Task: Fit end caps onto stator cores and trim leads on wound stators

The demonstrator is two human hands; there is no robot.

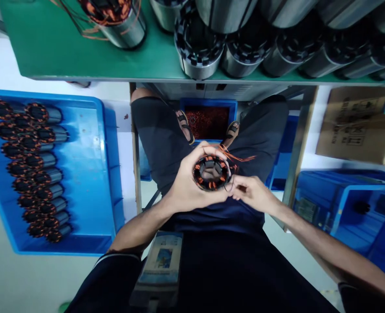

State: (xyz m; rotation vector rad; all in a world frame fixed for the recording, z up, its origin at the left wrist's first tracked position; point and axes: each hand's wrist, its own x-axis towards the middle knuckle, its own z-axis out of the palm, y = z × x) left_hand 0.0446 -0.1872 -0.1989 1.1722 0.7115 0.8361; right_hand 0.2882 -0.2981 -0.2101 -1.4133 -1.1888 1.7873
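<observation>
My left hand (186,182) is wrapped round a cylindrical motor stator (211,173) with copper windings, held over my lap with its open end facing me. My right hand (252,192) is closed in a pinch at the stator's lower right rim, on a thin wire or tool I cannot make out. Loose copper wire ends (236,155) trail from the stator's upper right.
A blue tray (84,174) at left holds several wound stators (32,169) in rows. A green bench (81,52) ahead carries several metal stator housings (199,48). A blue bin of copper scraps (208,121) sits between my feet. Blue crates (349,208) and a cardboard box (358,126) stand at right.
</observation>
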